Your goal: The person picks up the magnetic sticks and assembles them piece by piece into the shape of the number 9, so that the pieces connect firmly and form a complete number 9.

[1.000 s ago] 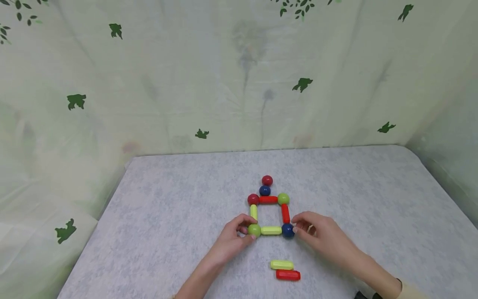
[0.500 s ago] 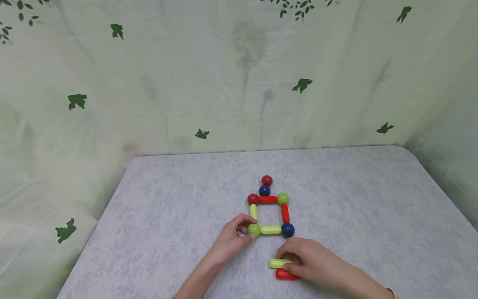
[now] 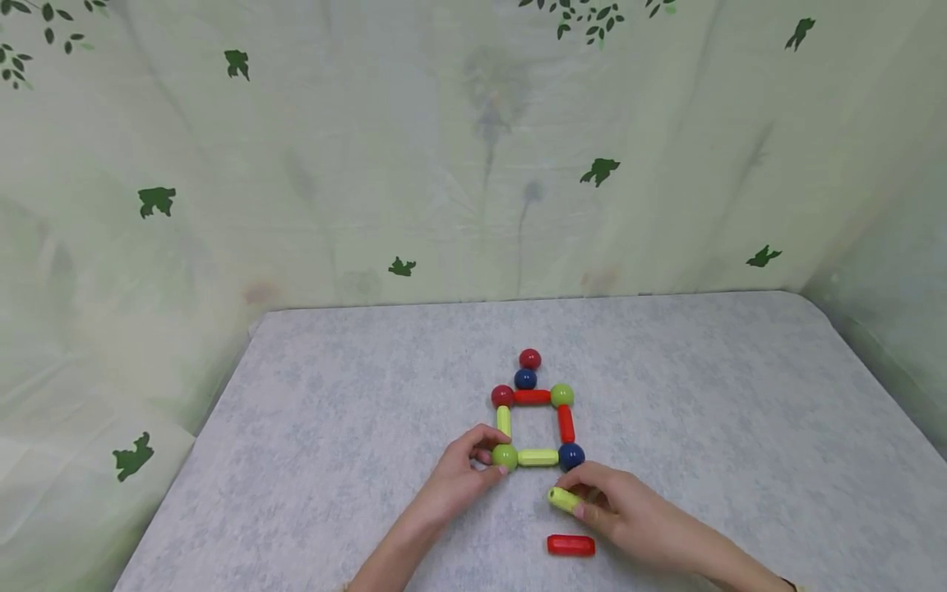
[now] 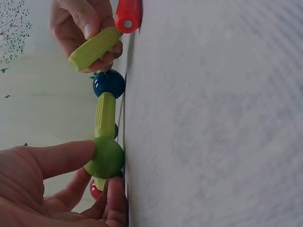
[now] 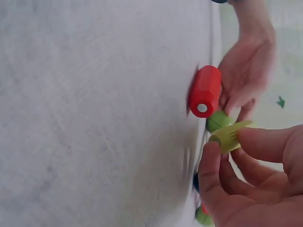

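Observation:
A square of rods and balls lies on the table. My left hand (image 3: 466, 469) pinches its near-left green ball (image 4: 105, 158) between thumb and fingers. From that ball a yellow-green rod (image 3: 538, 457) runs to a dark blue ball (image 3: 571, 455) at the near-right corner. My right hand (image 3: 629, 510) holds a loose yellow-green rod (image 4: 94, 48) between thumb and fingers, tilted, just in front of the blue ball. A loose red rod (image 3: 570, 545) lies on the table nearer to me; its pale end disc shows in the right wrist view.
At the square's far side are a red ball (image 3: 502, 396), a red rod (image 3: 532, 397) and a green ball (image 3: 562, 395). Another blue ball (image 3: 525, 378) and a red ball (image 3: 529, 358) stand behind them. A leaf-patterned curtain (image 3: 333, 164) hangs beyond the table's far edge.
My right hand has left the blue ball, gone to the loose rods and picked up the yellow-green one, carrying it towards the square. My left hand stays on the green ball.

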Demonstrator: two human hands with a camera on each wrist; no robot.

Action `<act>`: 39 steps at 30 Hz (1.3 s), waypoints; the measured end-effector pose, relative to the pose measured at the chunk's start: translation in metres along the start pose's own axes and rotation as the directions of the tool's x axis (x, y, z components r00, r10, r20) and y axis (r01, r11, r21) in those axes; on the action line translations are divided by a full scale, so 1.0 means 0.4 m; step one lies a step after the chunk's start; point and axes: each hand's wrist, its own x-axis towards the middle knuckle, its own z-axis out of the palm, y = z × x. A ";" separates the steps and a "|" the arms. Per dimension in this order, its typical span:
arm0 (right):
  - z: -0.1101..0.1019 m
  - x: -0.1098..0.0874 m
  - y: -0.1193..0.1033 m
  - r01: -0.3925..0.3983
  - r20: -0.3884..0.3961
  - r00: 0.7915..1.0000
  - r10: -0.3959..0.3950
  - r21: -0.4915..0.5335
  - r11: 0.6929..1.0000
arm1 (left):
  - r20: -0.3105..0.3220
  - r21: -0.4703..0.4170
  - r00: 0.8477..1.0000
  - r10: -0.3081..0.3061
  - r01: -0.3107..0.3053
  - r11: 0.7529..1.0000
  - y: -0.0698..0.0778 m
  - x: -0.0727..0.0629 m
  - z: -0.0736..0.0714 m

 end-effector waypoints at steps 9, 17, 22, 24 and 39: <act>-0.027 0.001 0.032 -0.229 -0.064 0.965 0.254 0.266 0.936 | -0.006 0.001 1.000 -0.001 0.001 1.000 0.001 -0.005 -0.003; -0.023 0.006 0.030 -0.277 -0.092 0.942 0.322 0.324 0.905 | -0.006 0.010 1.000 -0.021 0.021 1.000 0.001 -0.001 0.001; -0.019 0.005 0.033 -0.285 -0.100 0.935 0.340 0.358 0.889 | -0.005 0.011 1.000 -0.028 0.028 1.000 0.003 -0.002 0.001; -0.017 0.005 0.033 -0.288 -0.107 0.931 0.349 0.371 0.883 | -0.005 0.011 1.000 -0.026 0.026 1.000 0.003 -0.003 0.001; -0.006 0.013 0.030 -0.306 -0.159 0.911 0.379 0.354 0.884 | -0.003 0.023 1.000 -0.013 0.013 1.000 0.001 0.001 0.002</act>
